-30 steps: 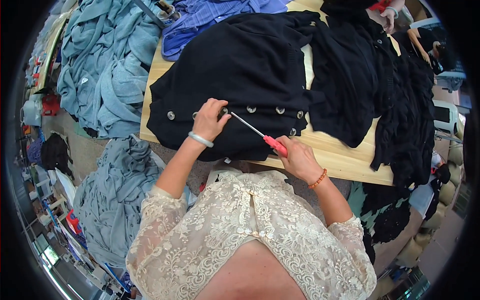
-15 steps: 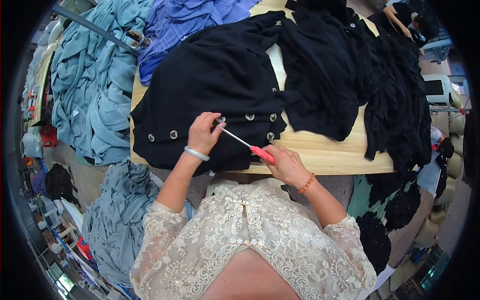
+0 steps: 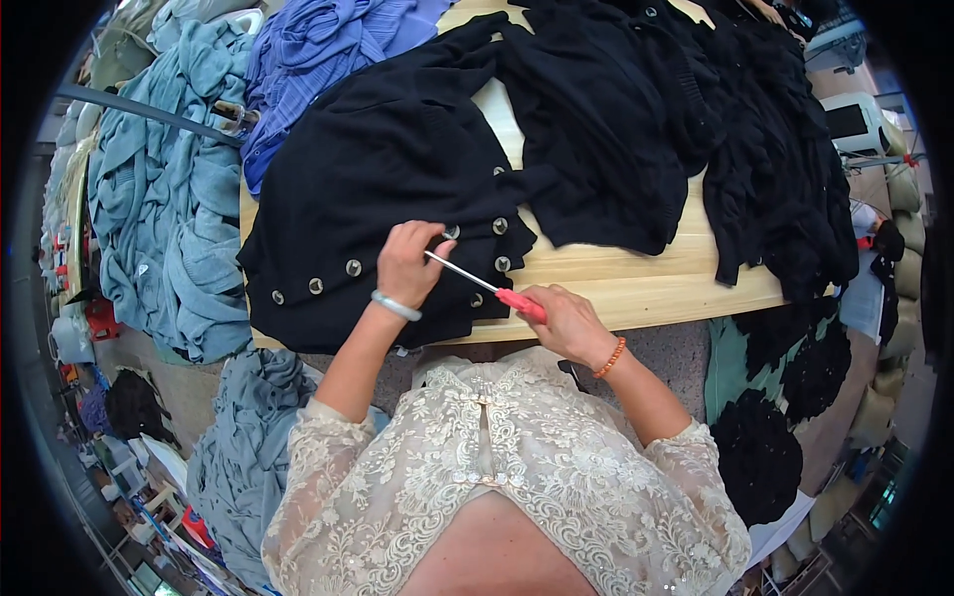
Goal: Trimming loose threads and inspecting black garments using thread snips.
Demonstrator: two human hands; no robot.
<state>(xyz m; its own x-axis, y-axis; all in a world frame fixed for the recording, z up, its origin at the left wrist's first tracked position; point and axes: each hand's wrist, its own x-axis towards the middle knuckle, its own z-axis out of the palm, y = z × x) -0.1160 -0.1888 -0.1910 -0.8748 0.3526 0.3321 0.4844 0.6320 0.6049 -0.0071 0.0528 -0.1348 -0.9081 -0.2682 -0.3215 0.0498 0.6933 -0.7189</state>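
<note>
A black knitted cardigan (image 3: 368, 169) lies spread on the wooden table, its band of large shiny buttons running along the near side. At one button (image 3: 451, 232) my left hand (image 3: 407, 260) has its thumb and fingers closed in a pinch. My right hand (image 3: 566, 323) is wrapped round the red handle of a screwdriver-like tool (image 3: 520, 304). Its thin metal shaft points up and left, ending beside my left fingertips just below that button. The tip is too small to make out. More buttons (image 3: 353, 267) show left of my left hand, and others lie to its right.
More black knitted garments (image 3: 606, 149) cover the right of the wooden table (image 3: 616, 288). Purple-blue garments (image 3: 328, 50) and a teal pile (image 3: 164, 199) lie far left, beside a grey bar (image 3: 149, 111). Grey-blue knitwear (image 3: 243, 437) is heaped near left. Another person's arm shows at top right.
The view has shifted, so the table and garments sit further left. Against the cardigan, my left hand and the tool's tip have moved right along the band to another button.
</note>
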